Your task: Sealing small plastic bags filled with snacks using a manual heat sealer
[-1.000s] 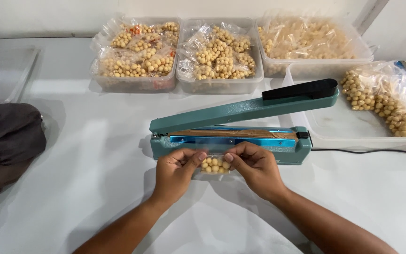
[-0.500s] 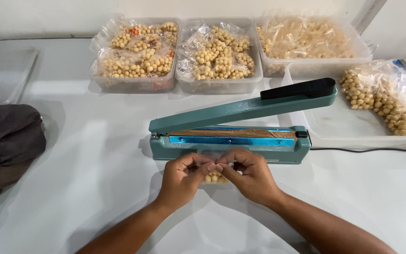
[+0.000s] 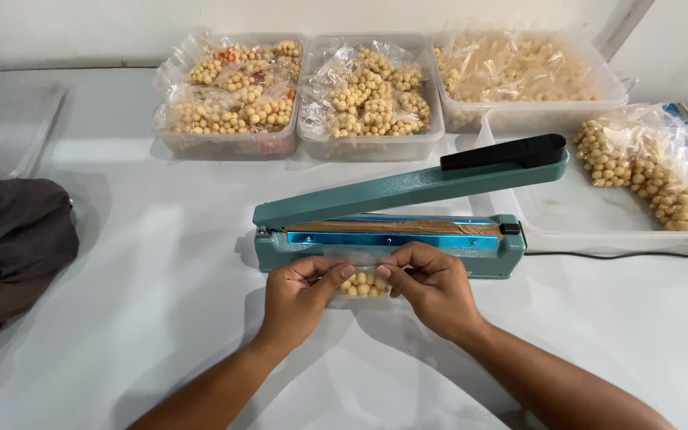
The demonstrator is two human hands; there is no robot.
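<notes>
Now both hands' fingers [image 3: 336, 275] pinch a small bag [image 3: 363, 284] before the open sealer [image 3: 392, 215], tubs [image 3: 372, 143] behind.

The teal painted-metal heat sealer [image 3: 392, 231] has a smooth, slightly glossy coat, a glossy blue metal strip along its bed and a matt black plastic grip on the raised arm. The small clear plastic bag of round beige snacks [image 3: 362, 283] is thin, shiny film. The white table [image 3: 161, 263] looks smooth and matt; the dark brown cloth [image 3: 9, 247] soft and dull
</notes>
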